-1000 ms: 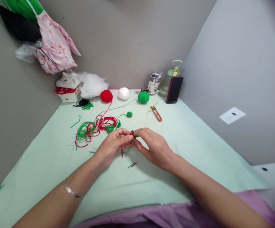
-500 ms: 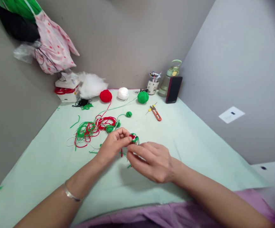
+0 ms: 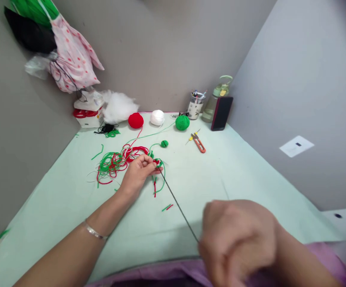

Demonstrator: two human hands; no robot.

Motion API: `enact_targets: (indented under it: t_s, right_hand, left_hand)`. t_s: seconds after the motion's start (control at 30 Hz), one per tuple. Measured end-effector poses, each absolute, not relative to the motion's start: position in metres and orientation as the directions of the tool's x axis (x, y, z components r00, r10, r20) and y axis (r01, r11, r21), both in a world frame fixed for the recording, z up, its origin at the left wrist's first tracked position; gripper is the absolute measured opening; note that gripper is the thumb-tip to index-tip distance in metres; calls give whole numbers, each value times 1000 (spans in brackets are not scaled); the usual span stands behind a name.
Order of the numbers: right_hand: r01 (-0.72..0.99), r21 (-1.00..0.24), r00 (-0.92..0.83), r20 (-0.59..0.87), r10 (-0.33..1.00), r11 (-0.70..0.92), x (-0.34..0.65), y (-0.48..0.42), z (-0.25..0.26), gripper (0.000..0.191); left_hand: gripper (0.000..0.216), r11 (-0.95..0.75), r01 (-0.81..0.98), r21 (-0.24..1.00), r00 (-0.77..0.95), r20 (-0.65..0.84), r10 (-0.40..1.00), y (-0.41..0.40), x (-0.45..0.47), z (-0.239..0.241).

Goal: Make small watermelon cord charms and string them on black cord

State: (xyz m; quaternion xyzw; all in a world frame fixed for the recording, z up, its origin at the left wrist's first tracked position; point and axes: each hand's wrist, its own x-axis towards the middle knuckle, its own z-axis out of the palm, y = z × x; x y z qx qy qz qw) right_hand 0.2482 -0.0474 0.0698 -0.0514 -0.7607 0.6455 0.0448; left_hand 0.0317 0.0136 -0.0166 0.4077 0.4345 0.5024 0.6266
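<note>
My left hand [image 3: 139,172] pinches a small red, white and green yarn piece [image 3: 159,162] between thumb and fingers above the table. From that piece a dark thread [image 3: 178,205] runs taut down to the right, to my right hand [image 3: 235,239], which is closed and blurred near the table's front edge. Whether a needle is in the right fingers cannot be made out. Green and red yarn tails hang below the piece. Tangled red, green and white yarn [image 3: 113,161] lies left of my left hand, and a small green ball [image 3: 164,144] lies beyond it.
At the back are a red yarn ball [image 3: 135,120], a white one [image 3: 157,117], a green one [image 3: 182,122] and white stuffing [image 3: 119,107]. Orange thread snips [image 3: 199,143] lie at right, before a phone [image 3: 221,113], bottle [image 3: 210,109] and pen cup [image 3: 195,108].
My right hand has moved away from the yarn piece, down and right toward me, drawing the dark thread out taut. My left hand still grips the piece, slightly further left and up.
</note>
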Motion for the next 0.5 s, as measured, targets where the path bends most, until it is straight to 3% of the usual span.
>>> enact_targets:
  t_s: [0.07,0.1,0.13,0.2,0.3,0.4,0.5]
  right_hand:
    - [-19,-998,-999,17,-38,58,262,-44,72,26]
    - [-13,-1000,-999,13,-38,-8,267,-41,70,29]
    - [-3,-997,-999,0,35,-83,270,-38,66,31]
    - [-22,-983,-948,-38,317,-182,270,-30,58,35]
    - [-2,-998,-675,-50,736,-70,257,-18,46,36]
    - [230,-967,-443,-7,897,106,241,-10,33,28]
    - [428,-865,-323,125,938,263,231,-10,19,21]
  left_hand:
    - [26,170,-277,946,135,-136,981,14,31,-17]
    - [26,178,-277,944,159,-138,978,13,31,-16]
    - [26,186,-278,942,189,-137,972,12,31,-16]
    - [26,200,-287,937,243,-130,961,10,30,-15]
    - [24,207,-288,935,313,-112,943,6,30,-13]
    - [23,205,-244,948,362,-107,926,2,31,-11]
    - [25,196,-204,959,360,-112,926,0,35,-9]
